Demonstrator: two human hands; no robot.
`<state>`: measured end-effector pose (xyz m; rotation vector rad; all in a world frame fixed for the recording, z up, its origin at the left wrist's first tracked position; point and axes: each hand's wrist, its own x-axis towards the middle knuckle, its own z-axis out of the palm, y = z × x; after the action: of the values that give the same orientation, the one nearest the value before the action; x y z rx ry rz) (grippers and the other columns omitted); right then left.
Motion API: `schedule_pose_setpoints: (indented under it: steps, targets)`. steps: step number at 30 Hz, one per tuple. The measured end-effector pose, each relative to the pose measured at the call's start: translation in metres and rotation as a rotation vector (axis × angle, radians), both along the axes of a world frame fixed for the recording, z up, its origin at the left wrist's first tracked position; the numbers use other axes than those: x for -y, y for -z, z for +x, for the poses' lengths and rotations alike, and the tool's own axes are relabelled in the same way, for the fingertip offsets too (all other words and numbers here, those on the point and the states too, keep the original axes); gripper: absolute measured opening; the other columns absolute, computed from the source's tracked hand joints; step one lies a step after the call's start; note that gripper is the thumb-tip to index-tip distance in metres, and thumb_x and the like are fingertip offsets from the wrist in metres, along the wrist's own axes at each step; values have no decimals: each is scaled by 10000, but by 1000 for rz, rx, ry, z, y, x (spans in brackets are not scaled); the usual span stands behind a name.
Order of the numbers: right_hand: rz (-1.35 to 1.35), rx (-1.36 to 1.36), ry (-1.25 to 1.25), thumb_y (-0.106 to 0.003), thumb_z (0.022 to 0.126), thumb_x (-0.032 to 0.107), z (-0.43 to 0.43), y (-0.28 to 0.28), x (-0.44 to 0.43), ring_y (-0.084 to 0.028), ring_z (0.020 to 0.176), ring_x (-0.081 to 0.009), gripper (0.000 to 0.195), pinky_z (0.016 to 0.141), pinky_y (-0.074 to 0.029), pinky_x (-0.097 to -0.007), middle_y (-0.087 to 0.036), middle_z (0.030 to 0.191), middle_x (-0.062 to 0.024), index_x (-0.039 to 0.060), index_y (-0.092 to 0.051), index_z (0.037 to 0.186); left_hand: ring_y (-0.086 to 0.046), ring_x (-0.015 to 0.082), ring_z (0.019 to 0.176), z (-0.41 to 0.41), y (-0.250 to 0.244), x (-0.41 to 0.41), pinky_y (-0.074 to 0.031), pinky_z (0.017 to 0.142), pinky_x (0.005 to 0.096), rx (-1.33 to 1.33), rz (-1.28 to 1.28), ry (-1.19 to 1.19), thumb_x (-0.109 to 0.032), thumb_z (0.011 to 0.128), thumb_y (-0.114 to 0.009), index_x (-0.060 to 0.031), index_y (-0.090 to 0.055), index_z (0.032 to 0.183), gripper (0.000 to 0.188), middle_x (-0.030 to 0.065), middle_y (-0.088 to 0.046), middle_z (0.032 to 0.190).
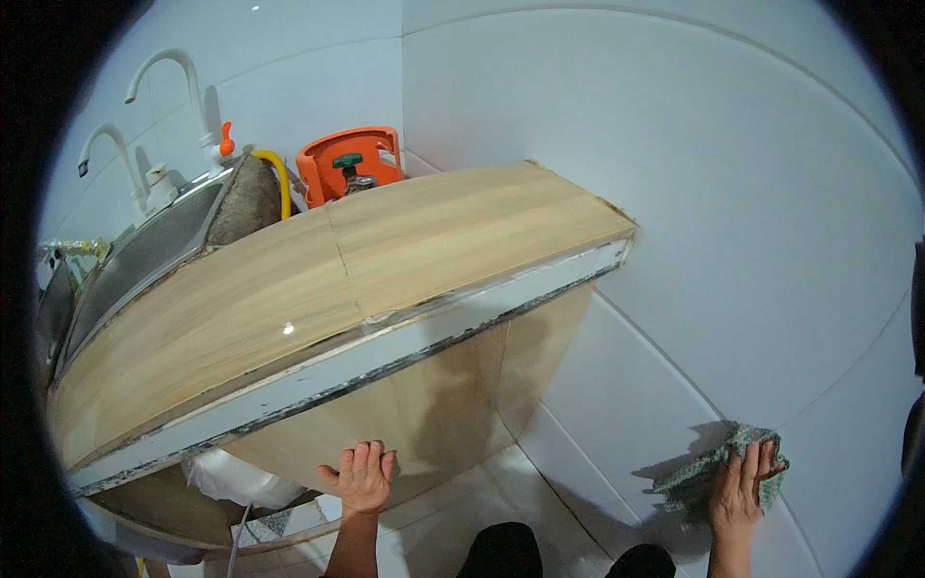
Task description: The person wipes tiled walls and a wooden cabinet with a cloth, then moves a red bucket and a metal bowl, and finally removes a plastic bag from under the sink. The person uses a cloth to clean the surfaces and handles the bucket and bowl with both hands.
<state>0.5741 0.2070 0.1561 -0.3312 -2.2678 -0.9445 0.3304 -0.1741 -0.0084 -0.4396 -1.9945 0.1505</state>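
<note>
My right hand (738, 485) presses a crumpled green-and-white cloth (755, 437) against the white tiled wall (816, 361) on the right. Part of the cloth hangs out to the left of the fingers, over its shadow. My left hand (360, 473) holds nothing. Its fingers point up and its back faces me, in front of the wood-look panel (462, 390) below the counter; whether it touches the panel I cannot tell. Above it runs the counter's white front edge (405, 339), dark and worn along its underside.
The wood-look tiled countertop (433, 231) juts out from the wall. Behind it stand an orange gas cylinder (314, 173) with a green valve knob and a yellow hose (282, 180). A metal sink (144, 246) with two white taps is at left. A white plastic bag (242, 480) sits under the counter.
</note>
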Motion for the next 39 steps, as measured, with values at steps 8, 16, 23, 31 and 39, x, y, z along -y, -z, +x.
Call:
schedule_pose_setpoints:
  steps: [8, 16, 23, 31, 39]
  targets:
    - [-57, -31, -126, -516, 727, -61, -8, -2, 8, -473, 1065, -335, 279, 941, -301, -465, -511, 1117, -165, -10, -536, 1001, -383, 304, 1127, 0, -11, 1, -72, 990, 544, -88, -48, 125, -290, 802, -512, -20, -531, 1051, 368, 116, -478, 1146]
    - [-130, -223, -335, -521, 720, -43, -54, -18, 27, -541, 971, -309, 138, 904, -354, -421, -582, 997, -151, 7, -605, 818, -515, 282, 859, 50, -27, -88, -369, 793, 419, 633, 486, 570, -74, 679, -549, -45, -543, 986, 309, 127, -541, 944]
    - [-90, -204, -218, -500, 726, 53, -139, -29, 51, -425, 1139, -239, 280, 989, -229, -426, -455, 1222, -93, 33, -570, 996, -457, 337, 963, 97, -35, -268, -382, 824, 412, 798, 936, 1356, -10, 700, -565, 20, -424, 1115, 439, 181, -428, 1100]
    - [153, 552, -3, -370, 798, 214, -181, 110, 50, -187, 1267, -274, 555, 1034, -95, -415, -151, 1391, -126, -31, -264, 1285, -405, 343, 996, 102, 51, -301, -345, 839, 384, 1110, 1235, 942, -100, 745, -572, 44, -377, 1118, 445, 206, -400, 1080]
    - [384, 906, -132, -367, 821, 281, -204, 240, 28, -156, 1267, -292, 583, 1032, -77, -429, -158, 1379, -163, -42, -242, 1289, -465, 250, 913, 108, 174, -331, -380, 774, 355, 1179, 1791, 1070, -97, 758, -548, 33, -504, 949, 235, 139, -514, 951]
